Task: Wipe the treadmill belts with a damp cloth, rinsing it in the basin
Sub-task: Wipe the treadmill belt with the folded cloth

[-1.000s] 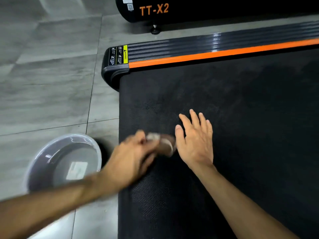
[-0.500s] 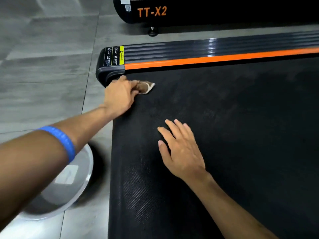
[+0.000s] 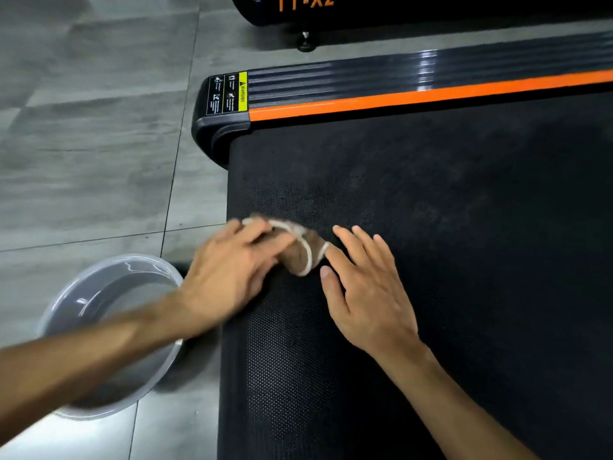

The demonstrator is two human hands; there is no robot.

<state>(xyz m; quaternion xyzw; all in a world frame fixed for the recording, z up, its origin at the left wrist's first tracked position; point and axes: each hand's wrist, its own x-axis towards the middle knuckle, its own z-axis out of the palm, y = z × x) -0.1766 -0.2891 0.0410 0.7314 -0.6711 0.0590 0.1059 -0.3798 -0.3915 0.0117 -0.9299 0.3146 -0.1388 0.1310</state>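
A black treadmill belt [image 3: 447, 244] fills the right of the view. My left hand [image 3: 232, 270], blurred by motion, grips a small brown cloth with a pale edge [image 3: 303, 254] and presses it on the belt near its left end. Just to the right of the cloth, my right hand [image 3: 368, 290] lies flat on the belt, fingers straight and spread. A grey basin [image 3: 99, 293] holding water stands on the floor left of the belt, partly hidden by my left forearm.
The treadmill's side rail with an orange stripe [image 3: 414, 94] and a yellow warning label [image 3: 229, 94] runs along the belt's far edge. A second black machine with orange lettering [image 3: 305, 1] stands behind. Grey floor tiles [image 3: 83, 127] lie to the left.
My left hand has drawn the cloth back from the far corner by the rail to a spot beside my right hand. The right hand has stayed flat on the belt.
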